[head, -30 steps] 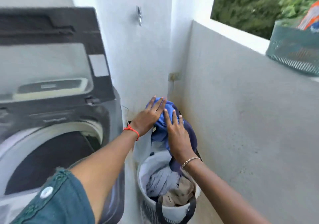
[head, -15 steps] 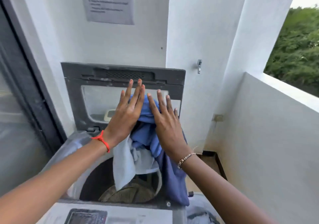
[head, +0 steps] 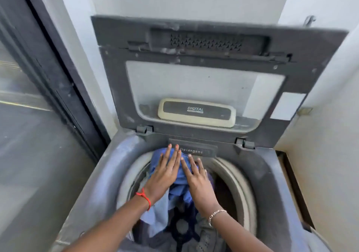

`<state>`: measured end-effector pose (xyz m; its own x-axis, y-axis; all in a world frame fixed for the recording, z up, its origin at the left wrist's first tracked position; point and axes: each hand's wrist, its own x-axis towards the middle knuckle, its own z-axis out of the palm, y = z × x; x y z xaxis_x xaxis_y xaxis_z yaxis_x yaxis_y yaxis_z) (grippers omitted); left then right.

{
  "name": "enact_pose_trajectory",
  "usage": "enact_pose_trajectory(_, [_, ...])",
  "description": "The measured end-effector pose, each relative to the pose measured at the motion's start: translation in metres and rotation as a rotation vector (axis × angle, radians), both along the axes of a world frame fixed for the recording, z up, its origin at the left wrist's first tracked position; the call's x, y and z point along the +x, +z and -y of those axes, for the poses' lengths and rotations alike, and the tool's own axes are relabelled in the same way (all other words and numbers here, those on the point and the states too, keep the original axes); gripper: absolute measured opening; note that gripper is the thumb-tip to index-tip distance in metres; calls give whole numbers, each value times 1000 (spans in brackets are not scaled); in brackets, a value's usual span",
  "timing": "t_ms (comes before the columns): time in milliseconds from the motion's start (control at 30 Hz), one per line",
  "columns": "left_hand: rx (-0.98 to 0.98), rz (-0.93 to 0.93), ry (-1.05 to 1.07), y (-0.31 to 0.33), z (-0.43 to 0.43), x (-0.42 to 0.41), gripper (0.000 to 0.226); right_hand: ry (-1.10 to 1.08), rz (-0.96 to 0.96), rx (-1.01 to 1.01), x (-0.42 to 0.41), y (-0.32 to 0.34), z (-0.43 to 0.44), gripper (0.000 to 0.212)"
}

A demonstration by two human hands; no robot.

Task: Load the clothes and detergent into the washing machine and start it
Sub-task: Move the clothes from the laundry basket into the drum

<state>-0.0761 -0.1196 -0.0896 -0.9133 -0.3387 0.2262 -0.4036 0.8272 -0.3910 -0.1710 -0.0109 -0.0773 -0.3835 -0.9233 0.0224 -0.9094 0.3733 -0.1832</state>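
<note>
A grey top-loading washing machine (head: 270, 176) stands with its lid (head: 206, 80) raised upright against the wall. My left hand (head: 165, 176) and my right hand (head: 198, 182) hold a bundle of blue clothes (head: 180, 186) between them, fingers stretched out, just over the back of the drum's opening (head: 242, 181). A pale blue piece (head: 157, 212) hangs from the bundle into the drum. Dark clothes (head: 180, 230) lie lower down inside. A closed drawer marked Detergent (head: 196, 151) sits right behind my fingertips.
A dark-framed glass door (head: 38, 115) runs along the machine's left side. White walls close in behind and on the right (head: 326, 154), with a narrow gap (head: 291, 183) between the machine and the right wall.
My hands carried the blue bundle from the laundry basket on the right over to the machine and lowered it from lid height down to the drum's opening.
</note>
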Motion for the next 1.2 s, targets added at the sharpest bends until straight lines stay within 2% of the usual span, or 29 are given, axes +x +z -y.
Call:
enact_pose_trajectory(67, [32,93,8,-43,9,-9,61,-28,-1,149,-7,-37,10,114])
enact_pose_trajectory(133, [24,171,-5,-85,15,-20,60,-19,-25,220,-18,-84,20,108])
enact_pose_trajectory(233, [133,360,26,-130,22,-35,70,14,-53,276,-34,-146,29,71])
enact_pose_trajectory(267, [133,394,9,-140,23,-37,67,-1,-20,318,-37,-163,30,74])
enact_pose_trajectory(300, [132,402,-22,-150,24,-36,66,-7,34,396,-38,-175,32,93])
enact_pose_trajectory(333, [142,443,-44,-161,24,-35,72,-4,68,455,-38,-183,33,117])
enact_pose_trajectory(367, [164,508,-63,-170,25,-34,84,21,79,514,-41,-188,32,126])
enact_pose_trajectory(400, [192,567,-57,-174,25,-35,95,26,113,514,-43,-192,30,115])
enact_pose_trajectory(467, [199,600,-43,-169,23,-35,104,41,174,620,-47,-192,29,85])
enact_pose_trajectory(633, [349,487,-90,-126,13,-39,109,-4,208,617,-57,-157,23,85])
enact_pose_trajectory(700, [416,394,-87,-89,3,-48,105,-39,258,548,-58,-119,13,83])
enact_pose_trajectory(833, [742,73,-165,-7,-48,-61,89,-169,355,291,-56,-20,-36,76])
enact_pose_trajectory(967, [1032,-238,-302,73,-124,-75,91,-176,428,-100,-64,77,-130,79])
enact_pose_trajectory(1033, [1040,-258,-429,102,-162,-91,92,-221,453,-278,-74,107,-182,83])
enact_pose_trajectory(1100, [962,-219,-537,117,-198,-119,96,-338,449,-402,-92,109,-234,87])
enact_pose_trajectory(1200, [922,-116,-594,117,-254,-172,98,-553,440,-428,-126,84,-305,86])
